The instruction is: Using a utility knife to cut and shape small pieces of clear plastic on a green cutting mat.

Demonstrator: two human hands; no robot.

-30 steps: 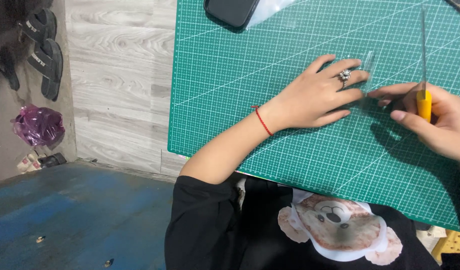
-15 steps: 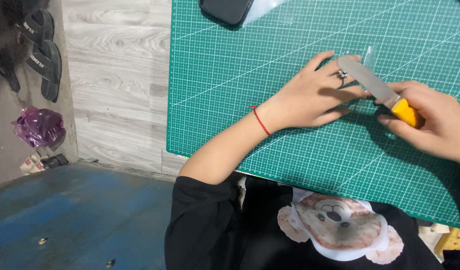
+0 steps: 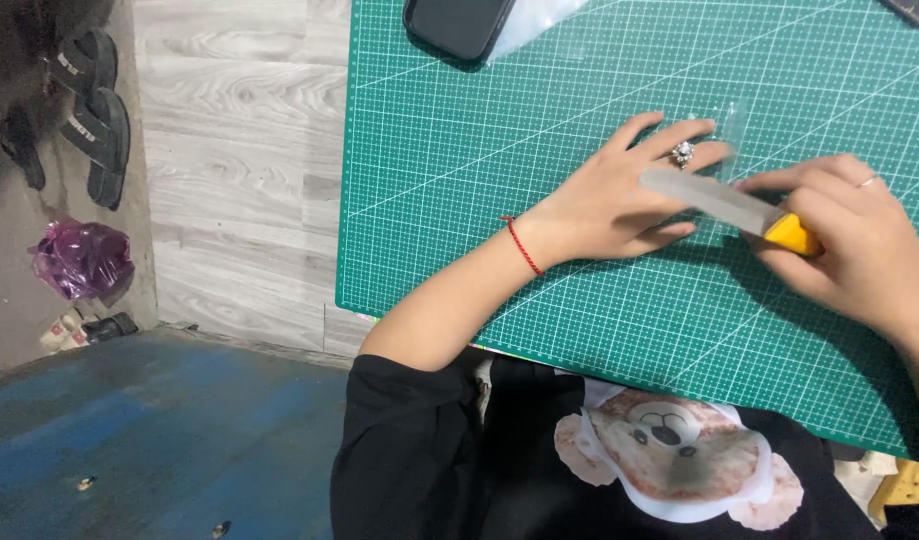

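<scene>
My left hand (image 3: 620,195) lies flat on the green cutting mat (image 3: 540,110), fingers spread, with a ring on one finger and a red thread bracelet at the wrist. It presses on a small clear plastic piece (image 3: 732,122) that shows past the fingertips. My right hand (image 3: 850,235) grips a knife (image 3: 725,205) by its yellow handle. The grey blade points left and lies low across my left fingers, close to the mat.
A black phone (image 3: 460,25) lies on a clear plastic bag (image 3: 540,20) at the mat's top edge. The mat rests on a pale wood-grain surface (image 3: 240,160). Sandals (image 3: 90,110) and a purple bag (image 3: 80,260) sit on the floor at left.
The knife stood upright a second ago. My right hand has tipped it down and moved it left, so the blade now lies over my left fingers. My left hand has stayed put.
</scene>
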